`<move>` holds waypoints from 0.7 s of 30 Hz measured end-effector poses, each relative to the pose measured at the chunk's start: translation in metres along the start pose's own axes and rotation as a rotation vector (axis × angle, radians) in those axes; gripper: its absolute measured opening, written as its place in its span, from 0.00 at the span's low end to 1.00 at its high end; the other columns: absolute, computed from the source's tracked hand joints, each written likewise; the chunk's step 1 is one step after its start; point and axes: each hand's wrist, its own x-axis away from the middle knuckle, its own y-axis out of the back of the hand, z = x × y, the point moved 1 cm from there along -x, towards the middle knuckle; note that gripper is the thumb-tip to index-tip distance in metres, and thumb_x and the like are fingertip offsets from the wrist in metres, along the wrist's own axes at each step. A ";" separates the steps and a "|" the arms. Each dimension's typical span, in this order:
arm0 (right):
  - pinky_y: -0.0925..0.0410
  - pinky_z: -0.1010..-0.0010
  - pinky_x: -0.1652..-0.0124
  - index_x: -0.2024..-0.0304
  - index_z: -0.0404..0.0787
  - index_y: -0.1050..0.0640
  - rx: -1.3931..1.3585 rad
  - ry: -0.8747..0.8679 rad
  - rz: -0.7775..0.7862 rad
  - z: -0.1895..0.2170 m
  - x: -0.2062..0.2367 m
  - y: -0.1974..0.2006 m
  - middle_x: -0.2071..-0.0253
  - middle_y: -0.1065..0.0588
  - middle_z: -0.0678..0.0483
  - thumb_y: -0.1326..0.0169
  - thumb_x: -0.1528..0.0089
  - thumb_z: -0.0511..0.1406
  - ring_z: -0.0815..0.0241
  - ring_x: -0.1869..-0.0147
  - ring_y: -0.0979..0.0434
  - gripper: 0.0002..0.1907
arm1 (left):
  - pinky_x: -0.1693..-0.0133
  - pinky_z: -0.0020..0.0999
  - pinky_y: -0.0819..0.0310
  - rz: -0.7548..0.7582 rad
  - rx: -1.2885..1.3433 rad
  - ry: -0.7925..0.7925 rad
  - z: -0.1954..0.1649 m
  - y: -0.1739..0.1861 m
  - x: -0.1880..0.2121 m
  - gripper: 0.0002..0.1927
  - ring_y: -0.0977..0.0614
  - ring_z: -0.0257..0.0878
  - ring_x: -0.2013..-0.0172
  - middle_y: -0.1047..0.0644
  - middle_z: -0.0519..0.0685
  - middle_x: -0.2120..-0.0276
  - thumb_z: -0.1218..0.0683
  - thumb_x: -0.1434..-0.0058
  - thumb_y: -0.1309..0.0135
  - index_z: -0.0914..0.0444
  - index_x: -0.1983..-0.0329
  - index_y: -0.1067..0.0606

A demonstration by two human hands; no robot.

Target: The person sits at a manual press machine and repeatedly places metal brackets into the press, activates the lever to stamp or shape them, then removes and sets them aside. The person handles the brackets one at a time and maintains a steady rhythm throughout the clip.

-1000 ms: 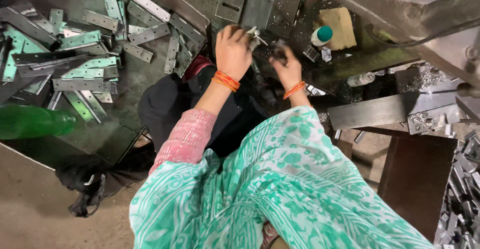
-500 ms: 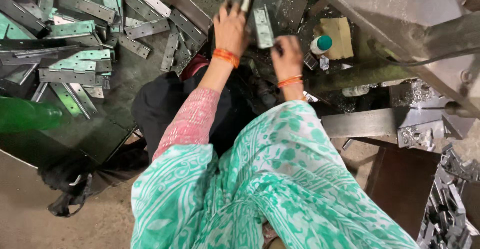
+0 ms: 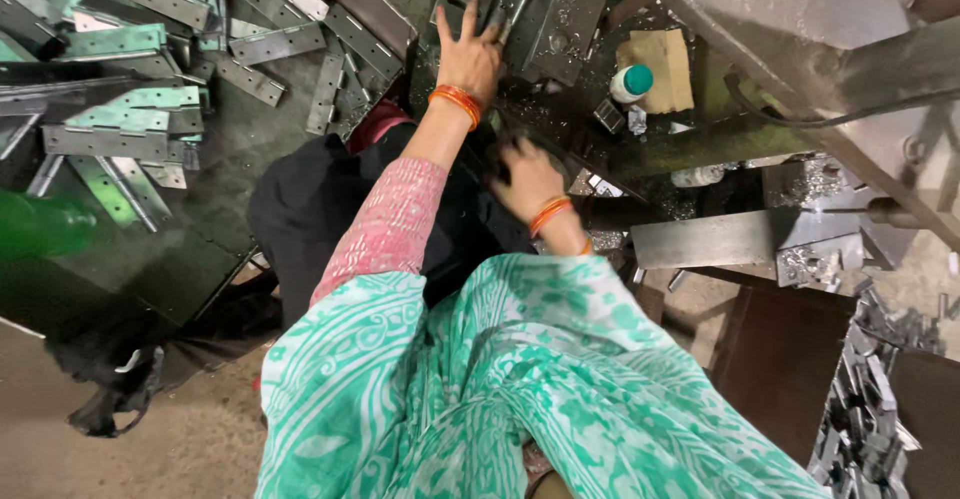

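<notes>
A: Where are the hands?
B: The left hand [image 3: 468, 57] reaches up, fingers spread, its grip resting flat on a grey metal plate [image 3: 520, 4] on the machine bed [image 3: 700, 139].
A: And the other?
B: The right hand [image 3: 530, 181] hangs lower over dark cloth [image 3: 320, 199]; I cannot tell its grip. Loose hinges [image 3: 120, 129] lie left.

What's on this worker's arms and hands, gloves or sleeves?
No gloves: both hands are bare. The left hand and right hand each have orange bangles at the wrist. The left arm has a pink patterned sleeve; green-and-white patterned cloth drapes below.
</notes>
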 end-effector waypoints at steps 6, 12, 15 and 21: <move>0.28 0.51 0.48 0.46 0.52 0.20 -0.148 -0.126 -0.132 0.006 0.024 -0.078 0.32 0.34 0.40 0.41 0.41 0.43 0.37 0.42 0.24 0.20 | 0.37 0.82 0.67 -0.033 0.017 -0.014 -0.003 0.011 0.004 0.33 0.51 0.56 0.26 0.35 0.43 0.30 0.50 0.36 0.51 0.54 0.25 0.36; 0.29 0.51 0.48 0.50 0.49 0.19 -0.148 0.004 -0.118 -0.012 0.005 -0.052 0.40 0.28 0.39 0.40 0.40 0.45 0.36 0.44 0.23 0.17 | 0.37 0.83 0.68 0.053 -0.096 -0.011 -0.007 0.014 0.009 0.25 0.53 0.59 0.25 0.39 0.45 0.26 0.50 0.31 0.56 0.56 0.30 0.32; 0.28 0.50 0.48 0.49 0.45 0.20 -0.044 0.007 -0.029 -0.021 -0.007 -0.019 0.46 0.25 0.39 0.41 0.39 0.46 0.36 0.45 0.23 0.20 | 0.37 0.83 0.69 -0.036 -0.067 0.026 -0.011 0.009 -0.005 0.26 0.52 0.59 0.25 0.38 0.45 0.26 0.51 0.31 0.56 0.57 0.30 0.31; 0.28 0.51 0.50 0.49 0.49 0.20 -0.162 -0.062 -0.118 -0.006 0.007 -0.044 0.43 0.26 0.37 0.40 0.41 0.46 0.36 0.47 0.22 0.19 | 0.36 0.83 0.70 -0.105 -0.002 0.077 -0.009 0.005 -0.037 0.27 0.51 0.58 0.26 0.34 0.48 0.31 0.51 0.31 0.57 0.59 0.30 0.29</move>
